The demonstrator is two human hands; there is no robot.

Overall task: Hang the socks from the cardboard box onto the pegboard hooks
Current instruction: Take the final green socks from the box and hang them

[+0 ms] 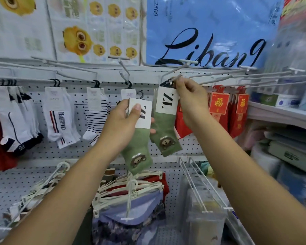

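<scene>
Two green socks: the left hand [121, 121] grips the first sock [136, 149] by its card, and the right hand [189, 98] pinches the hanger [167, 83] of the second sock [166, 137] at one hook [177, 77].

Right hand [191, 99] partly hides sock hanger [165, 83]; shelf goods [290, 152] blurred.

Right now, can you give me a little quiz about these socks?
1. True or false: the left hand holds a green bear sock.
2. Which hand pinches the other green sock up by the grey hook? A) left B) right hand
3. Fill in: the white socks hanging just left of the left hand have thin dark ____.
Key: 1 true; 2 B; 3 stripes.
</scene>
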